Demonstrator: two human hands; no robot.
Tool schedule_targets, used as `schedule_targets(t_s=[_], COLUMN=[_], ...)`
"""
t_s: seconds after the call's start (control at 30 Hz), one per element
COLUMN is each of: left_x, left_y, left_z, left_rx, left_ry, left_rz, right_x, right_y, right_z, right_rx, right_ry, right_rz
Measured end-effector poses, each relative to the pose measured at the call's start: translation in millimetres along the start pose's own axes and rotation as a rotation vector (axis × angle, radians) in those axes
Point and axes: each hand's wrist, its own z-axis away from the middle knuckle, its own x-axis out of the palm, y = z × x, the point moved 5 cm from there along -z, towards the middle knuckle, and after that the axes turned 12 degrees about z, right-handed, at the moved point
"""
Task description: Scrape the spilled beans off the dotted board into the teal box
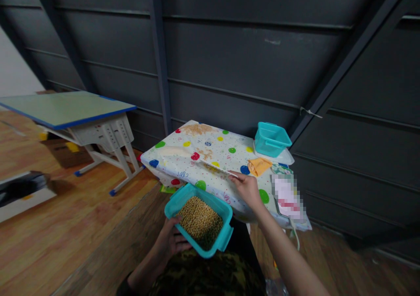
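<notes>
My left hand [172, 239] grips the near left side of a teal plastic container [226, 237], with the thumb over its rim. Dried yellow soybeans [200, 219] fill much of it, and it is held tilted in front of the table's near edge. In my right hand [244, 186] is a thin, flat white strip [216, 168], pinched at one end and held low over the tablecloth [236, 160]; its exact kind is not clear. A loose pile of beans [198, 129] lies at the table's far left, with a smaller scatter of beans [205, 153] nearer the strip.
A second teal container [271, 141] stands on a white lid [285, 157] at the table's right. Beside it lie an orange cloth [259, 166] and a blurred-out flat device [288, 197] with a cable. A green-topped desk [72, 106] stands left; a dark panelled wall rises behind.
</notes>
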Motion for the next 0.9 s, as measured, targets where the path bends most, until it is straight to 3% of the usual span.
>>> schedule_targets(t_s=[0.2,0.47,0.7,0.9], left_x=[6.2,13.8,23.2,22.0], left_y=[1.6,4.2,13.4,16.9], left_z=[4.3,9.0,21.8,12.9], left_rx=[-0.011,0.038,0.031,0.035], left_ry=[0.033,0.011,0.051,0.02], left_rz=[-0.018,-0.03,-0.043,-0.065], right_x=[0.0,1.6,-19.0,-26.7], right_y=[-13.6,-26.4,-29.3,-31.9], right_z=[10.3,23.6,48.4,70.6], right_rx=[-0.04,-0.053,-0.013,-0.03], right_ry=[-0.062,0.03,0.197,0.145], right_rz=[-0.01,0.065,0.249,0.192])
